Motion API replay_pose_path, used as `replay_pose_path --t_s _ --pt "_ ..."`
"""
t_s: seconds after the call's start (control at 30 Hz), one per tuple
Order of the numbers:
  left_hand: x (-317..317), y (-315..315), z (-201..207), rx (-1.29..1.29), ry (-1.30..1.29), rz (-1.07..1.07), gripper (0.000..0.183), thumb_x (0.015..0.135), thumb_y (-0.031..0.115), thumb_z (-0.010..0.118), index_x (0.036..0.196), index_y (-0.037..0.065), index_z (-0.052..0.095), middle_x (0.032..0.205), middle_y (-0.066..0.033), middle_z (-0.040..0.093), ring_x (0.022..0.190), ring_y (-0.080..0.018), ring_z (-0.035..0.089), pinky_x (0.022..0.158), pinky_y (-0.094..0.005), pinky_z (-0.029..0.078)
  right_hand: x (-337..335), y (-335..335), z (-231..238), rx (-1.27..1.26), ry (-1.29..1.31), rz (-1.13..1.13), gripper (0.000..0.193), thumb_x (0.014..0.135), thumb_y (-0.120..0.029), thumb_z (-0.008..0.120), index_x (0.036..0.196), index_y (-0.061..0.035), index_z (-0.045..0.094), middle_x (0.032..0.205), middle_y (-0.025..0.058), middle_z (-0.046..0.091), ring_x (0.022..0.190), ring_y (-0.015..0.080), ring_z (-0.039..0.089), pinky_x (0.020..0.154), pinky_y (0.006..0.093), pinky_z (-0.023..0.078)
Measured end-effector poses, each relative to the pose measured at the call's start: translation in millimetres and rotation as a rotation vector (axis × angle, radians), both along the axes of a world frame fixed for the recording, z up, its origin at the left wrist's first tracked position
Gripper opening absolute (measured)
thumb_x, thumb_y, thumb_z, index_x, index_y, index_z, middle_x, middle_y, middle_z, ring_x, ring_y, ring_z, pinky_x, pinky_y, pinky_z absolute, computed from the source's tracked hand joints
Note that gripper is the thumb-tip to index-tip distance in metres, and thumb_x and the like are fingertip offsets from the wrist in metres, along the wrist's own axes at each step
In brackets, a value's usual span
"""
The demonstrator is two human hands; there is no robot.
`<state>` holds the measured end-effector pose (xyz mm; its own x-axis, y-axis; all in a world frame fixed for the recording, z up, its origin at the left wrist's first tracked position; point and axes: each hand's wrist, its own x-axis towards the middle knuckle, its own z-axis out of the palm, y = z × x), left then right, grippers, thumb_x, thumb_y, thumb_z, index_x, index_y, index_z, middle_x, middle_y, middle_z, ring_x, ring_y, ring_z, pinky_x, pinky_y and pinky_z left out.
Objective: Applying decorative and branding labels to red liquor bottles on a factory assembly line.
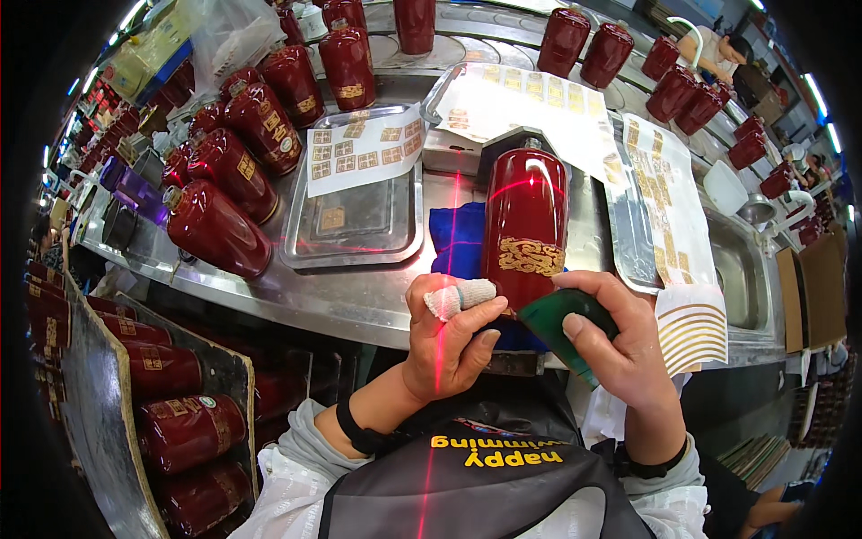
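Observation:
A glossy dark red bottle (525,202) lies in front of me, its neck pointing away and a gold ornamental decal (532,256) near its base. My left hand (452,334) has its fingers bent against the bottle's lower left edge, gripping it there. One of its fingers wears a white knitted finger sleeve (460,298). In my right hand (620,337) is a flat dark green scraper (566,325), held between thumb and fingers close to the bottle's lower right edge. Under the bottle, a blue cloth (455,238) shows on the left.
Several red bottles (260,126) crowd the counter at left. A metal tray (409,242) carries a decal sheet (364,151); another decal sheet (669,193) lies at right above a sheet of curved gold strips (693,328). A sink (745,287) is far right. Beyond, bottles stand on a conveyor (489,45) near another person (718,54).

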<state>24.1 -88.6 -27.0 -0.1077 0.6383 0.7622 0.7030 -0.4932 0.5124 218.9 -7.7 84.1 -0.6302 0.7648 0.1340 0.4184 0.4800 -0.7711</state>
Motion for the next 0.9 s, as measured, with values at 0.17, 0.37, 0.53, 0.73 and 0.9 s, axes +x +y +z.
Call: replay_pose_path --t_s 0.17,0.37,0.53,0.73,0.9 --pt "1.9 -1.0 2.2 0.026 0.085 0.001 0.03 0.084 0.015 0.066 0.113 0.006 0.068 0.111 -0.0115 0.063 0.105 -0.0291 0.049 0.098 -0.045 0.036 9.7 -4.1 -7.4 -0.239 0.16 -0.097 0.035 0.088 -0.006 0.056 0.121 0.001 0.057 0.093 0.004 0.063 0.083 0.0077 0.057 0.074 0.0221 0.046" --pt "5.5 -0.2 3.0 0.07 0.229 0.085 0.033 0.079 0.015 0.068 0.112 0.01 0.07 0.109 -0.0039 0.065 0.102 -0.024 0.051 0.1 -0.0472 0.033 16.6 -5.5 -24.9 -0.255 0.218 -0.114 0.031 0.09 -0.007 0.058 0.12 0.002 0.057 0.097 0.0063 0.063 0.085 0.0098 0.059 0.076 0.024 0.049" --pt "7.6 2.3 4.0 0.109 0.299 0.131 0.035 0.073 0.012 0.069 0.109 0.01 0.071 0.105 -0.0012 0.066 0.098 -0.0214 0.053 0.1 -0.046 0.032 19.6 -6.8 -32.5 -0.258 0.248 -0.098 0.027 0.09 -0.004 0.058 0.115 0.0022 0.054 0.096 0.0059 0.063 0.085 0.008 0.058 0.075 0.0229 0.048" --pt "6.9 4.5 10.7 0.161 0.396 0.166 0.035 0.073 0.011 0.068 0.108 0.012 0.071 0.103 -0.0016 0.066 0.098 -0.0212 0.053 0.099 -0.0454 0.032 21.3 -8.1 -39.7 -0.434 0.424 -0.136 0.034 0.09 -0.001 0.057 0.122 0.0016 0.046 0.099 0.0057 0.061 0.086 0.0065 0.055 0.075 0.0208 0.046" --pt "4.4 1.3 16.5 0.033 0.251 0.02 0.044 0.074 0.012 0.07 0.117 0.007 0.066 0.114 -0.0103 0.063 0.104 -0.0306 0.052 0.101 -0.0506 0.032 0.7 -13.9 -30.0 -0.363 0.502 -0.179 0.037 0.09 0.0 0.055 0.127 -0.0004 0.046 0.103 0.0062 0.06 0.092 0.007 0.055 0.079 0.0213 0.046"
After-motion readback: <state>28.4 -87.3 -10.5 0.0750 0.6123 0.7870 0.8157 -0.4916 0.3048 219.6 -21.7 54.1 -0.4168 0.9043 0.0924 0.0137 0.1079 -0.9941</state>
